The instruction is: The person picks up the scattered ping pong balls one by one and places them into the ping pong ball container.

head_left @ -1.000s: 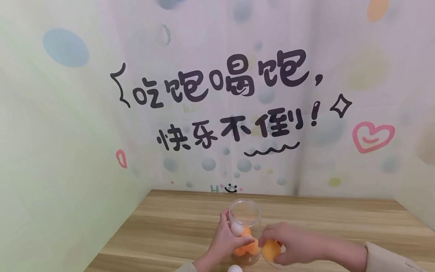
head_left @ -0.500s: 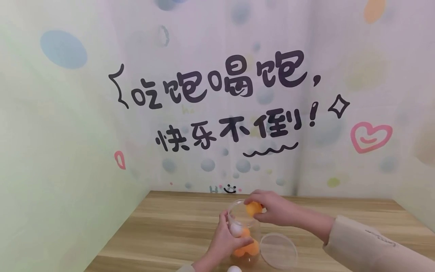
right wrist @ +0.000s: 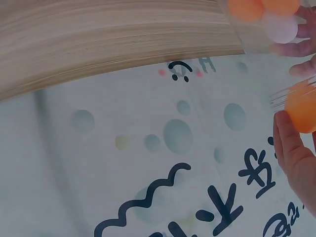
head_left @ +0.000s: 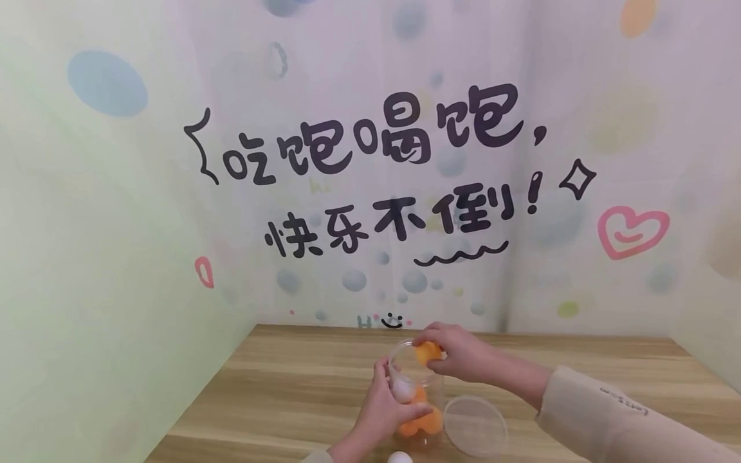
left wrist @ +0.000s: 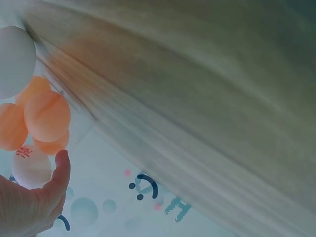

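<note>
My left hand [head_left: 379, 408] grips a clear round jar [head_left: 434, 392] by its side, thumb across the front. Inside lie several orange ping-pong balls [head_left: 428, 421] and a white ping-pong ball [head_left: 402, 390], which shows red print in the left wrist view. At the jar's open mouth my right hand [head_left: 463, 357] pinches another orange ping-pong ball [head_left: 427, 354]. The right wrist view has this ball [right wrist: 302, 108] beside the ridged rim, fingertips behind it. Near the bottom edge of the head view, a loose white ball [head_left: 400, 457] is partly cut off.
A clear round lid [head_left: 476, 424] lies on the wooden table [head_left: 301, 386], just right of the jar. Behind the table hangs a printed curtain [head_left: 370, 193] with dark lettering, and a pale green one [head_left: 104, 289] closes the left side.
My right hand has carried the orange ball from over the lid up to the jar's mouth, then slightly left, uncovering the lid. The left hand and jar have stayed in place.
</note>
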Action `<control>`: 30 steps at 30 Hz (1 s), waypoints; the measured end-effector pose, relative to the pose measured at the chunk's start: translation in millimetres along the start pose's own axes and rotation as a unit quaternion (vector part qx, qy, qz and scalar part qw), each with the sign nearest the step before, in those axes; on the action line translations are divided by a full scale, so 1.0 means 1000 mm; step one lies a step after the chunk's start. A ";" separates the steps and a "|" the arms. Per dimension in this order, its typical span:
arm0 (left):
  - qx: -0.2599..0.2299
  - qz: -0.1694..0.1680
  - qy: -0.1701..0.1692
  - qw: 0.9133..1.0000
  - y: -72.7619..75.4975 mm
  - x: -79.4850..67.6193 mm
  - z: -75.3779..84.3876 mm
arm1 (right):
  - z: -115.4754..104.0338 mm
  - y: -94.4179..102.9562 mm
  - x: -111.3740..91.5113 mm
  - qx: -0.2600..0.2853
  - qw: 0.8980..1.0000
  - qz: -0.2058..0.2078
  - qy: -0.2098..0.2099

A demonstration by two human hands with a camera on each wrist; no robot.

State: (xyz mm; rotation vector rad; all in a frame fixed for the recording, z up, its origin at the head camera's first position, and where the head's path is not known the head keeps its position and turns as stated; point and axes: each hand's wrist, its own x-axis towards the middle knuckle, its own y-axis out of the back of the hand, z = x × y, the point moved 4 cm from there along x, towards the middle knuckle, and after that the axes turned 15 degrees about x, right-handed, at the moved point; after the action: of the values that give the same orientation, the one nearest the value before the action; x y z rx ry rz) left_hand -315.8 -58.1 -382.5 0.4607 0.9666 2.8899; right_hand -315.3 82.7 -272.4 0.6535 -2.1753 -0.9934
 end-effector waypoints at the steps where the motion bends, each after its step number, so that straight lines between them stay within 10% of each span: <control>1: 0.003 0.003 -0.002 1.000 0.000 0.000 0.000 | 0.000 0.000 0.000 -0.004 1.000 0.001 0.004; 30: 0.010 0.007 -0.010 1.000 0.002 0.001 0.001 | -0.004 0.007 -0.018 -0.015 0.998 0.025 0.048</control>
State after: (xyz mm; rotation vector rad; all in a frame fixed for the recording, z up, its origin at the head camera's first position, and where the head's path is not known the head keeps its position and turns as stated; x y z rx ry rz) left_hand -315.9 -58.7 -380.1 0.4983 0.9946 2.8837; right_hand -301.6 96.9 -271.5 0.6164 -2.0790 -0.9467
